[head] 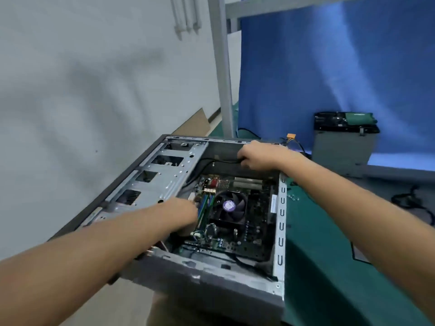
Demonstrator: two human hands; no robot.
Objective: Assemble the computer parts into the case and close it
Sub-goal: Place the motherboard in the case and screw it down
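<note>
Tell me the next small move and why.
Probably pull the cable taut along the far wall of the case, off the motherboard: the right hand grips it there, its slack hangs toward the board, and the left hand reaches in beside the fan.

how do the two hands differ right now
The right hand is at the far wall of the case; the left hand is lower, by the motherboard next to the fan. The right hand's fingers curl round a black cable; the left hand's grip is hidden. Both reach inside the open case.

White wall (94, 67) left; blue curtain (329, 67) (creased) behind green tabletop (317, 267).
</note>
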